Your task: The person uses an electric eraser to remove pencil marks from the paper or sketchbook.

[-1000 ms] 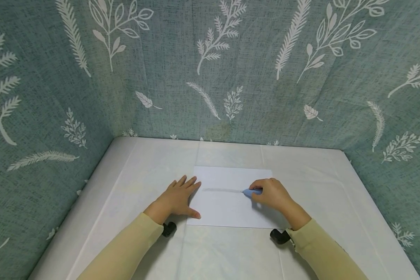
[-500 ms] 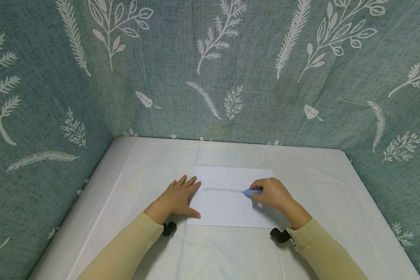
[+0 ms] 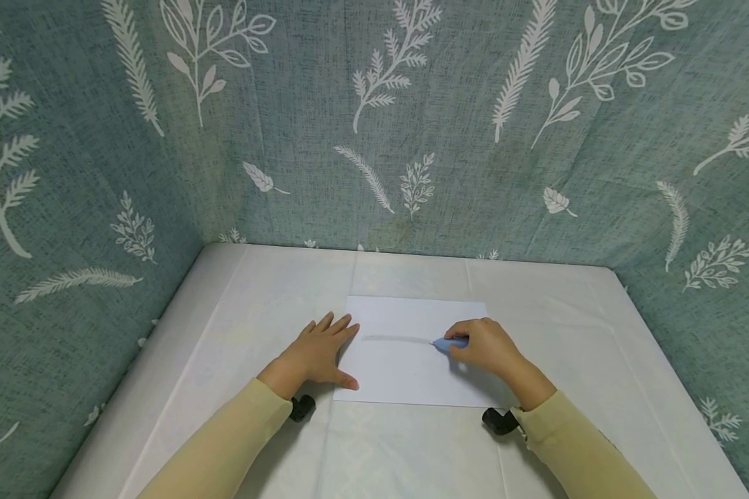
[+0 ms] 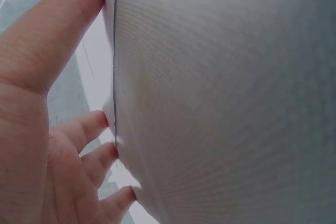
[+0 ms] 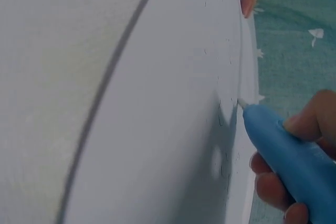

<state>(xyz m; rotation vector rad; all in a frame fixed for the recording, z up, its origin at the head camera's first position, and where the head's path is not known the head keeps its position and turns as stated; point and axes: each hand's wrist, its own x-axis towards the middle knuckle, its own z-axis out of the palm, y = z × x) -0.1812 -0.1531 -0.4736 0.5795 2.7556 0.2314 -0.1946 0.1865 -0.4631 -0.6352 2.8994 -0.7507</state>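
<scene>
A white sheet of paper (image 3: 406, 378) lies on the table with a faint grey pencil line (image 3: 393, 338) across it. My left hand (image 3: 318, 350) rests with fingers spread and straight on the sheet's left edge, thumb near its lower left corner. My right hand (image 3: 489, 346) grips a blue electric eraser (image 5: 283, 156), a thick pen-shaped body with a narrow pale tip. A finger or thumb presses near a button on its side. The tip meets the paper at the line's right end. Small dark crumbs dot the sheet in the right wrist view.
A white cloth (image 3: 274, 277) with fold creases covers the table. Green leaf-patterned fabric (image 3: 299, 125) stands behind and at both sides. Dark wrist cameras (image 3: 499, 421) sit beneath both sleeves, near the sheet's front edge.
Hardly anything differs. Both hands keep their places, and the eraser tip stays at the right end of the line.
</scene>
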